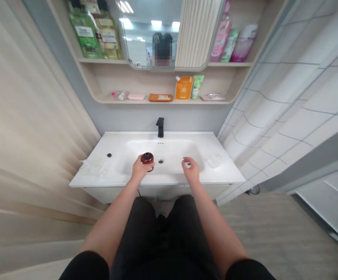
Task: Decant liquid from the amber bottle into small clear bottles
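Note:
My left hand [140, 169] grips a small amber-brown jar with a dark lid [147, 160] by its side, over the front of the white basin [163, 155]. The jar's lower part is partly hidden by my fingers. My right hand [191, 170] hangs over the basin's right side, fingers loosely curled and holding nothing. Between my hands lies the metal drain hole [160, 161], and the black faucet [160, 127] stands behind it at the back.
Shelves above the sink hold several bottles, tubes and small toiletries beside a mirror [151, 35]. A folded white cloth [214, 160] lies on the right of the counter, with another white item [93, 167] on the left. Tiled wall runs along the right, a curtain along the left.

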Available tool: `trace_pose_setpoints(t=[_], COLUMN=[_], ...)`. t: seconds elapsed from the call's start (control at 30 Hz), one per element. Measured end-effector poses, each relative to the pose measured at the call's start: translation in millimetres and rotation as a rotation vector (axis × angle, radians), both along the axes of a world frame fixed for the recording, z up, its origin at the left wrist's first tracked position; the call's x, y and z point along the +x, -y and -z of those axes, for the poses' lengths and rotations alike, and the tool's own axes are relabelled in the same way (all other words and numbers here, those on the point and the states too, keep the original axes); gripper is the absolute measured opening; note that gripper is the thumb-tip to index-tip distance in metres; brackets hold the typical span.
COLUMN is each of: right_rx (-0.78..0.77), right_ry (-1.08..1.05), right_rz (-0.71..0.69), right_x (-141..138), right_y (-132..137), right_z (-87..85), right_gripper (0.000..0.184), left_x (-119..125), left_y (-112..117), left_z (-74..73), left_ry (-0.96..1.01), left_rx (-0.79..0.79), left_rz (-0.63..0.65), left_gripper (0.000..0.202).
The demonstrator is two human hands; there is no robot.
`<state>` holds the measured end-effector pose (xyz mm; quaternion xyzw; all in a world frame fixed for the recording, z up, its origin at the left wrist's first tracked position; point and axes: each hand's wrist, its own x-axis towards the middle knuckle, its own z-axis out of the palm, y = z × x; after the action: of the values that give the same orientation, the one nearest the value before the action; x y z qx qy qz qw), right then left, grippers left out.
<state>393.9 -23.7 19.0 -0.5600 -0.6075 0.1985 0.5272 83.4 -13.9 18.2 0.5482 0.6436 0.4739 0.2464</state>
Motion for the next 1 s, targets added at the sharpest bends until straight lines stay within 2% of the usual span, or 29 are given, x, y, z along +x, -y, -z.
trace_pose_setpoints(t=[0.1, 0.17, 0.2, 0.27, 0.33, 0.4, 0.5, 0.6, 0.7, 0.8, 0.93, 1.0], right_rx=[0.175, 0.207, 0.19, 0.094, -0.056, -0.181, -0.295, -0.323, -0.229, -0.118, -0.16, -0.172], right_ry=[0.123, 0.186, 0.213, 0.248, 0.249, 0.243, 0.226, 0.184, 0.158, 0.089, 0.006, 0.024], right_rz=[0.398, 0.607, 0.639, 0.611, 0.537, 0.486, 0.485, 0.487, 0.401, 0.159, -0.243, -0.378], right_x=[78, 130, 152, 184, 199, 203, 200, 190, 164, 112, 29, -3], right_y=[18, 24, 24, 19, 8, -4, -20, -32, -43, -52, -60, -63], right_z=[-2.7, -1.5, 0.1, 4.9, 10.5, 14.6, 15.2, 11.1, 7.9, 9.0, 17.3, 23.7], right_gripper=[0.043, 0.063, 0.08, 0.11, 0.126, 0.135, 0.135, 0.11, 0.086, 0.083, 0.078, 0.076], left_x=[0, 0, 0, 0, -1, -1, -3, -3, -2, -1, -1, -1], left_y=[0, -1, -1, -2, -3, -3, -4, -5, -5, -4, -4, -4], left_z=[0.9, 1.8, 2.2, 3.2, 4.2, 5.3, 6.6, 7.0, 6.3, 5.2, 4.7, 5.5], left_ry=[0.006, 0.003, 0.0, -0.01, -0.012, -0.005, 0.003, -0.007, -0.01, 0.002, -0.007, -0.016], left_rx=[0.005, 0.003, 0.002, -0.001, -0.008, -0.016, -0.014, -0.01, 0.001, -0.002, -0.011, -0.002], left_rz=[0.027, 0.041, 0.046, 0.047, 0.035, 0.022, 0.022, 0.025, 0.024, 0.016, 0.004, 0.008], left_gripper=[0.065, 0.067, 0.068, 0.069, 0.069, 0.068, 0.067, 0.066, 0.065, 0.067, 0.067, 0.066])
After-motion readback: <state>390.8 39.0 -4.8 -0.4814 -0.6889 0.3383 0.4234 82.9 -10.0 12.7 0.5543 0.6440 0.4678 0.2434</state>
